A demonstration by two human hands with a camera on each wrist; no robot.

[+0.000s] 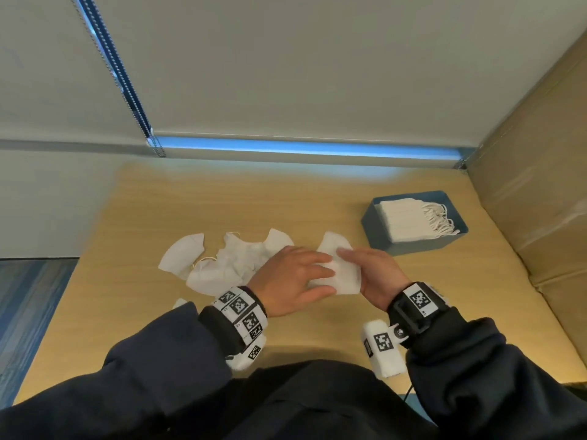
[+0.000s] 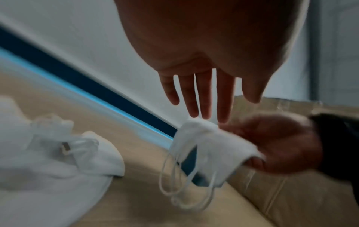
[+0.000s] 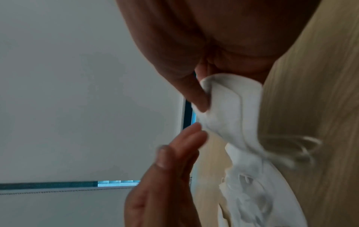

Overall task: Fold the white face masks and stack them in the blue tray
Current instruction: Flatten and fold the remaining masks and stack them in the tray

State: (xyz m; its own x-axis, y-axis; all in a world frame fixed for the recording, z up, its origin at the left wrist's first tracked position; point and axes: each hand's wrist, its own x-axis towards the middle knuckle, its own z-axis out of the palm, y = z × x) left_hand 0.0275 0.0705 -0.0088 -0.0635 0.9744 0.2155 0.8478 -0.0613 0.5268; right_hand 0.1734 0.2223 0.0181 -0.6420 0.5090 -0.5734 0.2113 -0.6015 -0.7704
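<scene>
Masks first: one white face mask [image 1: 336, 268] is up off the wooden table [image 1: 197, 201], caught between both hands, with its ear loops [image 2: 174, 184] dangling below in the left wrist view. Right hand [image 1: 378, 274] has it pinched, thumb [image 3: 196, 95] on one side of the fabric and the rest of the hand behind it, so that one's definitely gripping. Left hand [image 1: 292, 281] is flat with straight, slightly spread fingers [image 2: 204, 98], tips just touching the top edge of the mask, not curled around anything. Wrist views are pretty blurry, so I can't say how far folded the mask is. Just to the left of the left hand there's a loose pile of unfolded masks [image 1: 222, 262] spread on the table, some overlapping, straps sticking out here and there. Beyond the right hand and off to its right sits the blue tray [image 1: 378, 230], holding a neat stack of folded masks [image 1: 409, 220] with their loops all bunched to the right side. Past the tray, along the right edge of the table, is a big cardboard box [image 1: 540, 173]. Both wrists wear bands with black-and-white marker tags [image 1: 241, 309], dark sleeves [image 1: 158, 360] behind them.
</scene>
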